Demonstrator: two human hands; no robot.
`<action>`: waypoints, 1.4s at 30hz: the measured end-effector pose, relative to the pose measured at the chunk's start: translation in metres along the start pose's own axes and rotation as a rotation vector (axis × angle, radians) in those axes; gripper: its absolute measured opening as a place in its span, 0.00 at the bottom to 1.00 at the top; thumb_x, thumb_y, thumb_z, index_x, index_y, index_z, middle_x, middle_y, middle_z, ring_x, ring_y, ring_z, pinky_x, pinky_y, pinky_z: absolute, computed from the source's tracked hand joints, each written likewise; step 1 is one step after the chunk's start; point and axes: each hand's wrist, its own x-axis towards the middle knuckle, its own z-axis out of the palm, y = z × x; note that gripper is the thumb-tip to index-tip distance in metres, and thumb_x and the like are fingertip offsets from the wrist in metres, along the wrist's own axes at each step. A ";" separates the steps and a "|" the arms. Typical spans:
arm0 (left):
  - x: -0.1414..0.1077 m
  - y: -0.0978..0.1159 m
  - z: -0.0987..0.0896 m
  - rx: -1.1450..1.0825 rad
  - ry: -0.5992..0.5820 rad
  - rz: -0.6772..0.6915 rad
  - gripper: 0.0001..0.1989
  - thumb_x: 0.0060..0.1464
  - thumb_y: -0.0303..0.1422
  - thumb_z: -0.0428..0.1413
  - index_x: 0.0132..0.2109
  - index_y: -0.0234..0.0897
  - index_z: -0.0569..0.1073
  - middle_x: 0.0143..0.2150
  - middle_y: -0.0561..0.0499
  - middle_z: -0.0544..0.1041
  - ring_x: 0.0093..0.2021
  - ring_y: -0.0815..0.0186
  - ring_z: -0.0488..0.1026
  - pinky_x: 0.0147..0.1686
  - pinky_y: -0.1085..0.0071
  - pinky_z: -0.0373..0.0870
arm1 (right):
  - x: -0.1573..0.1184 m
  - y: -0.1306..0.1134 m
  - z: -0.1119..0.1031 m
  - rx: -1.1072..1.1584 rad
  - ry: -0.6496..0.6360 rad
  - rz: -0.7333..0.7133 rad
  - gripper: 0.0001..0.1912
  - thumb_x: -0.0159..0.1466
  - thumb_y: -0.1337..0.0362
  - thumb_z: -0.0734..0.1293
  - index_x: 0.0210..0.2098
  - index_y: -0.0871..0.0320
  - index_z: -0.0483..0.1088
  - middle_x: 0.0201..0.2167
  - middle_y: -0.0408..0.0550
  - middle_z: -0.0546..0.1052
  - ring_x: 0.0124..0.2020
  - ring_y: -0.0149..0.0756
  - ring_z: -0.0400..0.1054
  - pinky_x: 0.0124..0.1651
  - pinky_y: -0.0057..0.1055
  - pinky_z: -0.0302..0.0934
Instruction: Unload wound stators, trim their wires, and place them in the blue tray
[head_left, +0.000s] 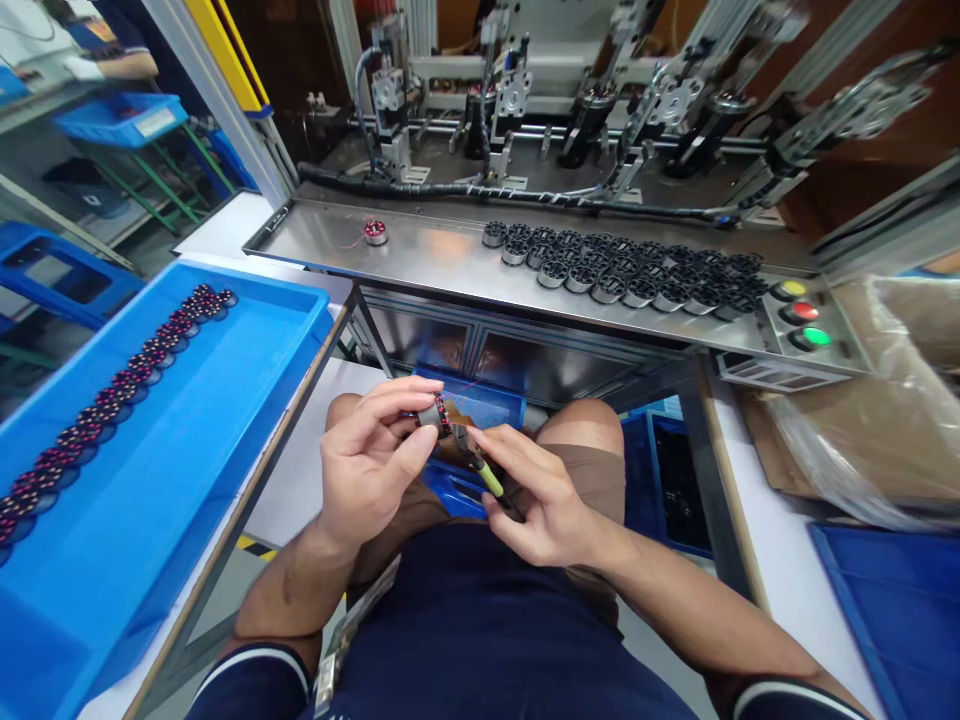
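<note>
Between the thumb and fingers of my left hand is a small round motor stator, with a grey side and red windings facing right. My right hand grips a pair of cutting pliers with black and yellow-green handles. The jaws of the pliers point at the wound face of the stator, touching it or very near; I cannot tell which. Both hands are above my lap. Beyond them, a single wound stator with a loose red wire sits on the metal ledge.
Several black-and-silver stators stand in rows on the ledge, left of yellow, red and green buttons. At left, a blue tray holds a line of wound stators. Machine fixtures rise behind. Plastic-wrapped cardboard lies right.
</note>
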 end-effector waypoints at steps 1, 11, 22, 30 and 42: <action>0.000 0.000 0.000 -0.005 -0.007 0.004 0.12 0.55 0.25 0.62 0.46 0.41 0.81 0.48 0.48 0.82 0.52 0.62 0.78 0.48 0.68 0.79 | 0.000 0.000 0.000 -0.001 0.001 0.001 0.38 0.59 0.75 0.63 0.69 0.56 0.57 0.47 0.56 0.75 0.46 0.40 0.74 0.46 0.38 0.73; -0.001 -0.007 -0.002 -0.027 -0.027 -0.010 0.17 0.55 0.21 0.62 0.48 0.44 0.81 0.50 0.51 0.82 0.52 0.65 0.78 0.49 0.71 0.78 | -0.001 0.001 -0.001 0.074 0.002 0.089 0.36 0.61 0.77 0.63 0.67 0.55 0.61 0.35 0.48 0.76 0.33 0.34 0.71 0.35 0.31 0.69; -0.001 -0.005 -0.003 -0.042 -0.039 0.006 0.17 0.55 0.21 0.62 0.49 0.43 0.81 0.49 0.50 0.82 0.52 0.65 0.78 0.48 0.72 0.79 | 0.000 0.002 -0.004 0.207 -0.033 0.166 0.35 0.61 0.74 0.62 0.67 0.55 0.62 0.42 0.53 0.77 0.41 0.39 0.73 0.45 0.39 0.71; -0.004 -0.003 -0.005 -0.022 -0.082 0.026 0.17 0.55 0.21 0.62 0.49 0.42 0.80 0.50 0.49 0.81 0.54 0.64 0.78 0.50 0.70 0.79 | 0.004 0.000 0.000 0.183 -0.037 0.124 0.37 0.59 0.76 0.63 0.68 0.55 0.60 0.44 0.53 0.75 0.42 0.39 0.72 0.44 0.38 0.72; -0.001 -0.018 -0.015 0.191 -0.087 0.263 0.25 0.49 0.22 0.67 0.54 0.42 0.76 0.59 0.45 0.74 0.52 0.60 0.79 0.49 0.63 0.82 | -0.004 0.002 -0.004 0.164 0.043 0.399 0.32 0.60 0.74 0.64 0.64 0.56 0.66 0.40 0.50 0.78 0.41 0.38 0.74 0.46 0.36 0.72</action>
